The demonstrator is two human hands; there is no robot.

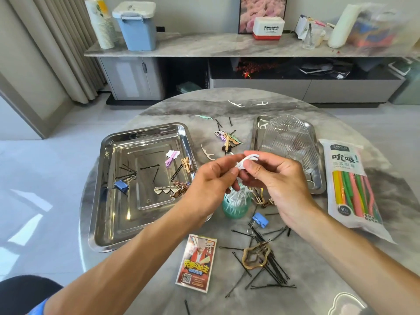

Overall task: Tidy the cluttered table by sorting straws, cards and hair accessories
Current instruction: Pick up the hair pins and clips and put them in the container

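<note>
Both hands pinch a small cluster of white floss picks (246,160) between them: the left hand (212,178) with thumb and forefinger curled on the lower end, the right hand (275,178) with thumb and fingers closed on the upper end, above a teal container (236,204) bristling with more picks. How many picks are in the cluster I cannot tell. Two steel trays lie on the round table (318,280): the left tray (118,219) holds bobby pins, hair clips and one blue binder clip (121,187); the right tray (318,187) holds a clear ribbed dish (293,142). One bag of straws (352,185) lies at the right edge, one card pack (197,262) lies near the front, beside a heap of bobby pins (266,264). A second blue binder clip (259,219) lies below the right hand. Both forearms reach forward from the lower corners, hands meeting above mid-table.
</note>
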